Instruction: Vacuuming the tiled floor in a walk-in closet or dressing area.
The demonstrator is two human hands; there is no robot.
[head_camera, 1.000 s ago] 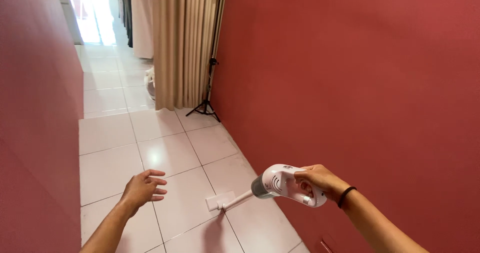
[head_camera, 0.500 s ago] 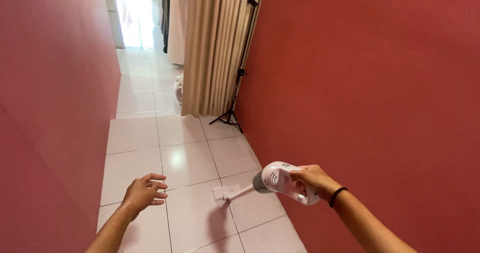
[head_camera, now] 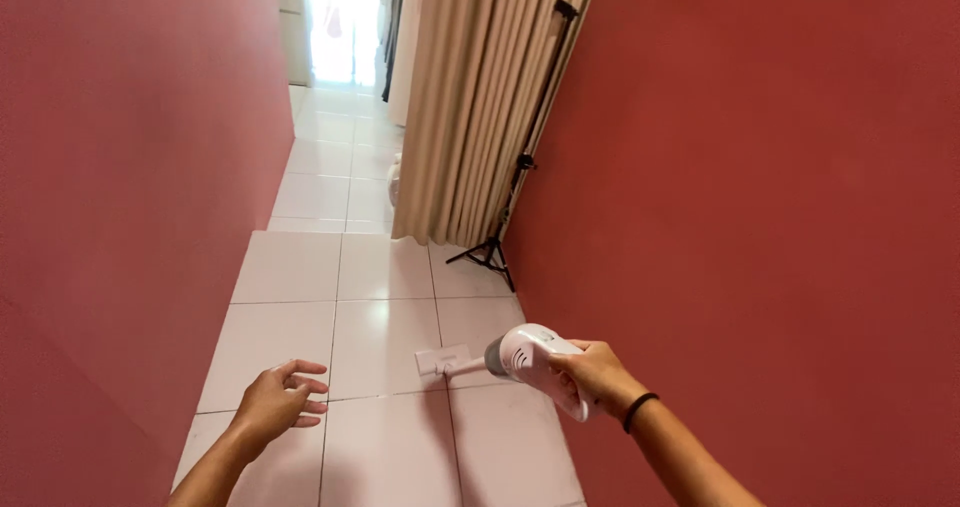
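My right hand (head_camera: 592, 375) grips the handle of a white stick vacuum cleaner (head_camera: 527, 355). Its flat white floor head (head_camera: 443, 361) rests on the white floor tiles (head_camera: 370, 267) just ahead of the hand. A black band circles my right wrist. My left hand (head_camera: 280, 397) hovers above the tiles at the lower left, fingers spread and curled slightly, holding nothing.
Red walls close in the narrow corridor on the left (head_camera: 130, 187) and right (head_camera: 760, 167). A beige curtain (head_camera: 480, 97) hangs at the right, with a black tripod stand (head_camera: 505, 237) leaning beside it. A bright doorway (head_camera: 340, 22) lies at the far end.
The view has shifted forward and rightward along the corridor. The vacuum head has slid ahead over the tiles with my right hand. My left hand stays spread.
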